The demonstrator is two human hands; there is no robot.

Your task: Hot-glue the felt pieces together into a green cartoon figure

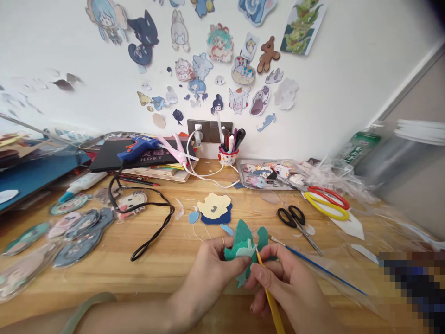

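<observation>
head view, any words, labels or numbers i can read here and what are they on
"HDKT" on the black board under the blue glue gun.
Green pack at right: print too blurred to read.
Glue tube at left: label too small to read.
Green felt piece in the hands: no text.

- A wooden tabletop (181,260) carries everything here
- Black scissors (295,220) lie right of centre, with a blue-handled brush (323,269) just beside them
- Red and yellow scissors (328,202) sit further right on clear plastic
- A blue glue gun (137,147) rests on a black board (114,155), its black cord (153,222) looping across the wood
- A cup of pens (228,150) stands by the wall
- A cream and navy felt piece (214,208) lies mid-table
- Cartoon stickers (208,69) cover the white wall
- Laminated character cutouts (74,232) lie at the left
</observation>
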